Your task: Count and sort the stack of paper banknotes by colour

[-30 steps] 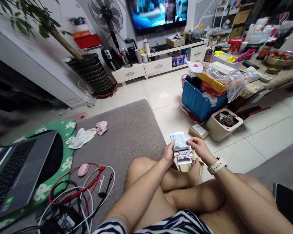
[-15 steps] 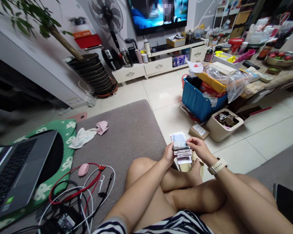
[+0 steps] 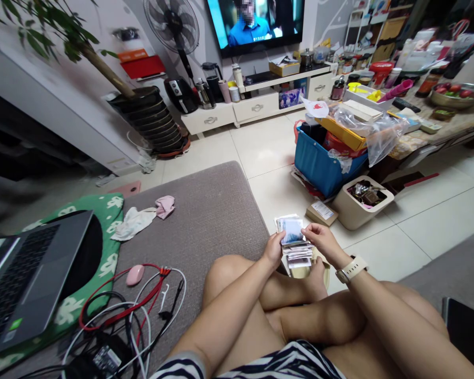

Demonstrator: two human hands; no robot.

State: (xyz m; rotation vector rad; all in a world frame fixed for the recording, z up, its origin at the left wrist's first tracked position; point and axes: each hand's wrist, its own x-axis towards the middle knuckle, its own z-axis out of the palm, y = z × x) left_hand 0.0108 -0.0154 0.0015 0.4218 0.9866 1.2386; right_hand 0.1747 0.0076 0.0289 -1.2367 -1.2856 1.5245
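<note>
I sit cross-legged on a grey sofa [image 3: 205, 210] and hold a thick stack of paper slips [image 3: 293, 242] over my feet. My left hand [image 3: 274, 249] grips the stack's left edge, thumb on top. My right hand [image 3: 324, 241], a white watch [image 3: 352, 268] on its wrist, pinches the top bluish slip at the right edge. Several slips fan out beneath the top one.
A laptop [image 3: 23, 273] rests on a green cushion at my left, with a pink mouse [image 3: 135, 275] and tangled cables [image 3: 130, 310]. On the floor stand a blue crate [image 3: 319, 163], a beige bin [image 3: 355, 202] and a small parcel [image 3: 321, 211]. A cluttered table [image 3: 450, 126] lies at right.
The top slip of the stack has shifted under my right fingers; a different bluish slip now lies uppermost. Both hands stay in the same place.
</note>
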